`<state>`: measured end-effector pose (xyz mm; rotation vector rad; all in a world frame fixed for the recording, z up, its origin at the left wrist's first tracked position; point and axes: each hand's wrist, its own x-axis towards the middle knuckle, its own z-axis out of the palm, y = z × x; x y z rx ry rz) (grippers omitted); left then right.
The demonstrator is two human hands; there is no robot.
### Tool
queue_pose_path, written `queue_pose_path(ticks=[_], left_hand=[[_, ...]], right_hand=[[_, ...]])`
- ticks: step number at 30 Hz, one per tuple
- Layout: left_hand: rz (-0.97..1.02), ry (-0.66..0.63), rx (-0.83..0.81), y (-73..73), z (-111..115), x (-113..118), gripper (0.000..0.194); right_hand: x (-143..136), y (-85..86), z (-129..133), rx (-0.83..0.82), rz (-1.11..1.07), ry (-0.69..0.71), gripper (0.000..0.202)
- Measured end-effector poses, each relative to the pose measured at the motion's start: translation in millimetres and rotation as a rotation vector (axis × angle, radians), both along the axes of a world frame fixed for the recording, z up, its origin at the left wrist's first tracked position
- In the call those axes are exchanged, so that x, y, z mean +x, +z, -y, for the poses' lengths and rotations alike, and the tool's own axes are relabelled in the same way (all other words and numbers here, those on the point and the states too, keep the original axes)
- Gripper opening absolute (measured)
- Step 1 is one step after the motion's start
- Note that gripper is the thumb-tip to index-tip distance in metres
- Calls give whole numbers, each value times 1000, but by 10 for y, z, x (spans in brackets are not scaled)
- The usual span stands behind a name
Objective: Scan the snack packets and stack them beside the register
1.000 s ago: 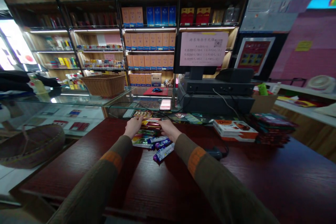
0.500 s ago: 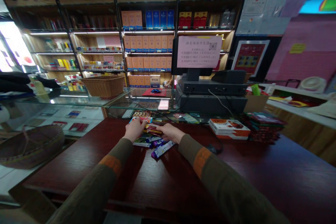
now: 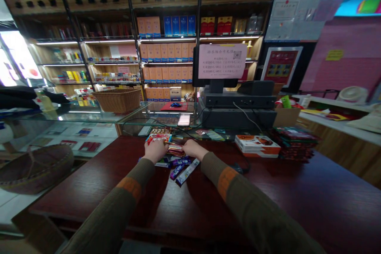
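Between my two hands, at the middle of the dark red wooden counter (image 3: 98, 178), is a small bundle of red-and-gold wrapped snack bars (image 3: 176, 150). My left hand (image 3: 155, 151) grips the bundle's left end, its fingers curled. Around the right end close the fingers of my right hand (image 3: 193, 149). Nearer to me lie several purple-wrapped bars (image 3: 177, 171), and a silver-and-purple bar (image 3: 187, 172) slants beside them. Just beyond my left hand is a red-and-blue packet (image 3: 158, 138). My fingers cover part of the bundle.
A white-and-orange box (image 3: 257, 146) and a stack of dark packets (image 3: 294, 145) stand to the right. Behind are a monitor with a pink sign (image 3: 222, 61) and a glass case. A wicker basket (image 3: 117, 101) sits at back left, a woven basket (image 3: 35, 168) below left.
The bundle has shifted slightly toward me between my hands. The purple and silver bars below have spread apart, now lying separately. The view has tilted slightly.
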<state>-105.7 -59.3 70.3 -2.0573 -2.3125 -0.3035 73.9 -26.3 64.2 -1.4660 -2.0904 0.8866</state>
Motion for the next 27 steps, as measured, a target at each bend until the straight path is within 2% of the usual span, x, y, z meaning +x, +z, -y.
queue_pose_path(ticks=[3, 7, 14, 20, 27], left_hand=[[-21, -20, -18, 5, 1, 12, 43], [-26, -44, -56, 36, -7, 49, 43], [-48, -92, -136, 111, -14, 71, 45], [-57, -147, -144, 126, -16, 96, 48], [-33, -227, -167, -19, -39, 141, 84]], right_hand=[[76, 32, -63, -23, 63, -13, 27], [175, 51, -84, -13, 97, -3, 14], [278, 39, -10, -16, 120, 131, 22], [358, 78, -20, 65, 260, 173, 53], [423, 67, -11, 95, 450, 205, 74]])
